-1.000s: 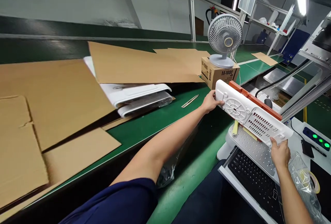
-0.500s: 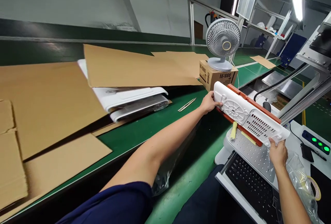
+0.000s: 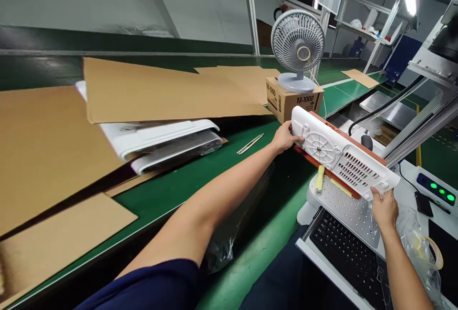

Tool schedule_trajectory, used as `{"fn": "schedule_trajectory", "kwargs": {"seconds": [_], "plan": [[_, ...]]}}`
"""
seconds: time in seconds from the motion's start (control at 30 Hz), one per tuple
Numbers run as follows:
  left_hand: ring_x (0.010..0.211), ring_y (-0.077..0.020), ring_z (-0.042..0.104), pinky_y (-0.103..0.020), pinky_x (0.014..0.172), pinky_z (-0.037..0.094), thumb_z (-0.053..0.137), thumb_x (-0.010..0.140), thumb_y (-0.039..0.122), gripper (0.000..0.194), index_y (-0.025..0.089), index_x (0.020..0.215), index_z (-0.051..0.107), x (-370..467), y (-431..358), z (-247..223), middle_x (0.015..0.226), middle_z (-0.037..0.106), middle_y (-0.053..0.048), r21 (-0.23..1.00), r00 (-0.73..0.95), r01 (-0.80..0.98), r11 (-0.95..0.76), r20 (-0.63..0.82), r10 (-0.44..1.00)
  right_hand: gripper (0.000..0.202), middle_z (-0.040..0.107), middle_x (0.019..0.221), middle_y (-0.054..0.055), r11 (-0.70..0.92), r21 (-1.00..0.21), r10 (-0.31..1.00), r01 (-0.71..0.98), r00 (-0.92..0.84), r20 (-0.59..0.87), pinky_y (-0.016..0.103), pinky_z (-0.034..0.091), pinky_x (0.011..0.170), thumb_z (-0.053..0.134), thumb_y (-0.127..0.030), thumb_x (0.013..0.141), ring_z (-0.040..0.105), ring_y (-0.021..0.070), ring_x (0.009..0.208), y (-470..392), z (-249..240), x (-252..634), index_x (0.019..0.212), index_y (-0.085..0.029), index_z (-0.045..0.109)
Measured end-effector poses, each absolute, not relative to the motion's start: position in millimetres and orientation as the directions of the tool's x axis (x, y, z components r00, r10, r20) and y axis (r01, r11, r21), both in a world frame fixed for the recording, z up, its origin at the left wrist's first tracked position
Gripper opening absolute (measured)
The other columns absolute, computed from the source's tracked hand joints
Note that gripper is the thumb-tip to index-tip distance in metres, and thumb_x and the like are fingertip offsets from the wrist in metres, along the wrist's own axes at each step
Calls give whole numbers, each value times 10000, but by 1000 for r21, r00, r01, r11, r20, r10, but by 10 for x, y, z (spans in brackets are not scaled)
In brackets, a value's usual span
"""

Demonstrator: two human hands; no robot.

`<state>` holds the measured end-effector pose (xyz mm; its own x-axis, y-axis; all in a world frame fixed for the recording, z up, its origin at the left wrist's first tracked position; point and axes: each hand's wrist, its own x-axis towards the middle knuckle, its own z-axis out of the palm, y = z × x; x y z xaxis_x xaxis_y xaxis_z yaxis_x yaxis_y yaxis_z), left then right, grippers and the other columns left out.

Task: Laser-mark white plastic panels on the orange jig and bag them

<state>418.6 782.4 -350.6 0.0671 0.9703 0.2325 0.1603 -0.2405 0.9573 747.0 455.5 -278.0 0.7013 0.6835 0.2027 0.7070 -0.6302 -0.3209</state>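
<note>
Both hands on the white plastic panel [image 3: 341,156], one at each end. Left hand [image 3: 285,138] pinches the far-left end, thumb on the near face; right hand [image 3: 385,209] grips the lower right end the same way, thumb up. Panel sits tilted, sloping down to the right, round spoked grille on the left half, slotted vent on the right. It's in front of an orange-red part [image 3: 372,151], which shows along the upper and lower edges; can't tell if the two touch. Yellow piece [image 3: 319,179] just below, by the perforated plate [image 3: 346,210]. Keyboard [image 3: 345,248] in a tray under that plate. Right of the right hand: crumpled clear plastic [image 3: 417,253], tape roll [image 3: 439,256], box with three green lights [image 3: 434,186]. Left side, green bench [image 3: 200,176] carries cardboard sheets [image 3: 186,93] lying over folded-looking white pieces [image 3: 161,137], a slim pale tool [image 3: 250,143] near them, and an M-1000 carton [image 3: 291,105] with a fan [image 3: 297,45] standing on it.
</note>
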Motion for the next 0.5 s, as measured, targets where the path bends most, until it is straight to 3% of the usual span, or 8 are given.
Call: {"fn": "schedule_trajectory", "kwargs": {"seconds": [0.17, 0.5], "plan": [[1077, -355, 705, -452, 995, 553, 1042, 540, 334, 833, 175, 1283, 701, 4172, 7868, -3528, 1185, 775, -124, 938, 94, 241, -249, 233, 968, 451, 755, 1196, 196, -638, -316, 684, 702, 705, 186, 406, 515, 925, 588, -474, 1074, 713, 371, 1121, 4627, -2736, 7490, 1362, -132, 649], [1199, -366, 697, -461, 1067, 526, 990, 628, 381, 917, 186, 1453, 638, 4194, 7780, -3559, 1412, 733, -155, 892, 91, 332, -308, 295, 951, 395, 771, 1211, 122, -629, -321, 693, 708, 698, 180, 346, 493, 921, 661, -496, 1076, 711, 310, 1105, 4534, -2758, 7532, 1340, -206, 713]]}}
